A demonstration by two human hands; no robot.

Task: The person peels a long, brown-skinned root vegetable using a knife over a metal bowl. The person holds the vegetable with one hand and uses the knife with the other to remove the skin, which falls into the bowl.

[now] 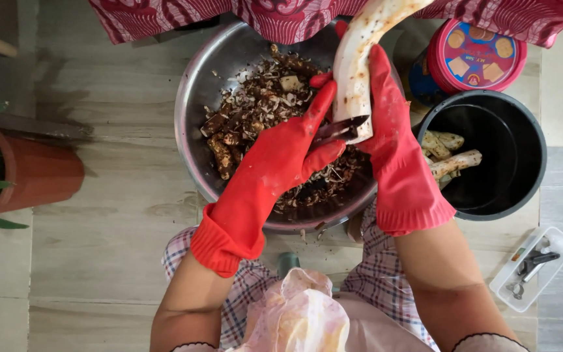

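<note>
Both my hands wear red rubber gloves above a large steel bowl (193, 98) filled with brown peelings and root chunks (249, 120). My right hand (392, 143) grips a long, white peeled root (354, 72), held upright over the bowl. My left hand (281, 160) holds a dark peeler or knife blade (337, 129) pressed against the lower end of the root, where some brown skin is left.
To the right stands a black bucket (522, 163) with several peeled roots (451, 160) inside. Behind it is a round pink tin (477, 55). A terracotta plant pot (34, 173) lies at the left. A small white tray (534, 267) with tools sits lower right on the wooden floor.
</note>
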